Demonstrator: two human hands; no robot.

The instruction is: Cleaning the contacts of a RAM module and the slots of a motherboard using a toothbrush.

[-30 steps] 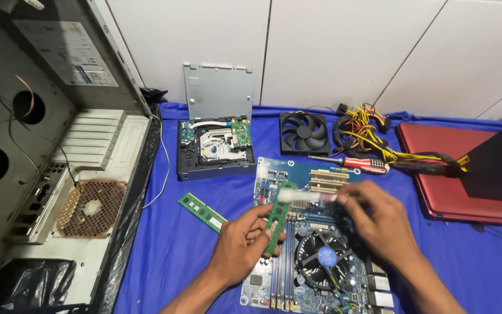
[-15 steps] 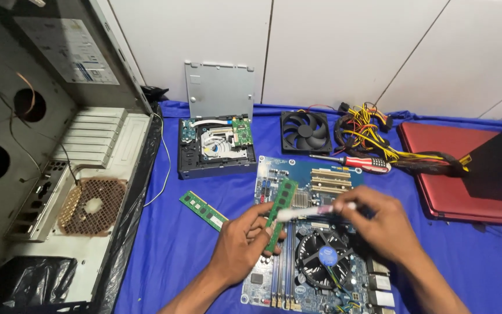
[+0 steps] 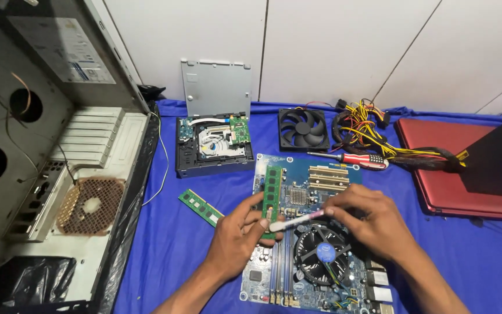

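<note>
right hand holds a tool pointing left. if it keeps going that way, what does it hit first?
The right hand aims its tool left at the RAM stick in the left hand; the tip looks already on it.

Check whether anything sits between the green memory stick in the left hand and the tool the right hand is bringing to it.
Nothing visible does. The left hand holds the memory stick upright over the motherboard, and the pale slim tool in the right hand already reaches the stick's lower end.

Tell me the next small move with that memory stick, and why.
Probably draw the white eraser-like stick along the memory stick again: the left hand holds the stick upright over the motherboard, and the right hand presses the white tip against it.
</note>
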